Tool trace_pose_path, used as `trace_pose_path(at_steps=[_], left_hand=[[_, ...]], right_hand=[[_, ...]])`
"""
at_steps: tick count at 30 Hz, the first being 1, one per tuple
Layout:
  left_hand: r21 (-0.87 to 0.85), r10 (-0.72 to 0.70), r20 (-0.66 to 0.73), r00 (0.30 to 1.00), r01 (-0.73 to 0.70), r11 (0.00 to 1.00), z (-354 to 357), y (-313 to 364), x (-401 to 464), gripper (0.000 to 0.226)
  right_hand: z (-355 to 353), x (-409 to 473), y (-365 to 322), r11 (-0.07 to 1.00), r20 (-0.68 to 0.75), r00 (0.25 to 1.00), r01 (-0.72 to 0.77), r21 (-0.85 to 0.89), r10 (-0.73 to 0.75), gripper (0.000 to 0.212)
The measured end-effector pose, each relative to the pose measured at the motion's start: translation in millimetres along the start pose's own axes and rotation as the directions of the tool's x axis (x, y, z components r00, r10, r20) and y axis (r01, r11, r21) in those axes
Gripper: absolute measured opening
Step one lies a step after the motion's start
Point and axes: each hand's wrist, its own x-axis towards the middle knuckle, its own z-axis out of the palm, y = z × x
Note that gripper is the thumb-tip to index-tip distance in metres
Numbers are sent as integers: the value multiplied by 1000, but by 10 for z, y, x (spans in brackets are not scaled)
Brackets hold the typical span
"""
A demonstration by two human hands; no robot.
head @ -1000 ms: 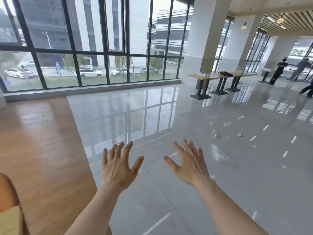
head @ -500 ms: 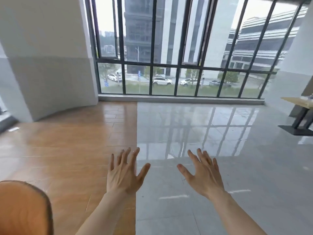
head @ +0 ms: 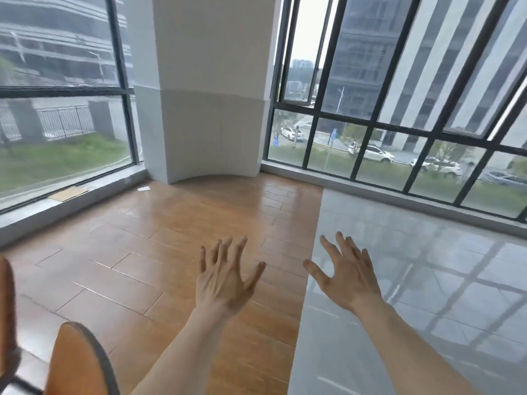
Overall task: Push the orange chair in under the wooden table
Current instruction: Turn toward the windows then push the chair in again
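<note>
The rounded back of an orange chair (head: 77, 363) shows at the bottom left corner, with a second orange curved piece (head: 6, 303) at the far left edge. My left hand (head: 224, 277) is held out over the wooden floor, fingers spread, holding nothing, well to the right of the chair. My right hand (head: 346, 273) hovers over the grey tiles, also spread and empty. No wooden table is in view.
A white pillar (head: 208, 89) stands in the corner ahead between tall windows (head: 399, 109). Wooden flooring (head: 159, 238) meets glossy grey tiles (head: 413, 280) along a line under my hands. A flat cardboard piece (head: 68, 193) lies on the left sill.
The view has swung to the left: the far tables have left the frame, the pillar has come to the centre, and more of the orange chair shows. Both hands stay spread and empty.
</note>
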Motion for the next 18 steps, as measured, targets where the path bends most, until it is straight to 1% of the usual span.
trace_pose_path(at_steps=[4, 6, 10, 13, 14, 16, 18], left_hand=[[67, -129, -76, 989, 134, 989, -20, -523, 557, 80], [93, -203, -121, 972, 215, 972, -7, -815, 768, 81], [158, -344, -163, 925, 369, 916, 7, -1341, 1191, 79], [192, -464, -207, 861, 501, 844, -10, -1711, 1461, 80], [207, -508, -228, 831, 551, 809, -20, -1835, 1533, 81], [209, -595, -274, 756, 651, 730, -50, -2046, 1632, 81], [204, -670, -310, 675, 735, 646, -136, -2225, 1644, 81]], right_hand=[[236, 965, -485, 988, 10, 990, 141, 56, -141, 90], [427, 1417, -745, 974, 40, 975, 214, 75, -217, 89], [798, 2296, -1272, 927, 83, 927, 355, 122, -366, 89], [1010, 2922, -1724, 880, 123, 875, 447, 162, -468, 86], [1080, 3140, -1903, 851, 126, 847, 493, 180, -517, 86], [1257, 3541, -2264, 791, 153, 781, 571, 220, -606, 86], [1444, 3815, -2633, 724, 157, 711, 644, 249, -686, 91]])
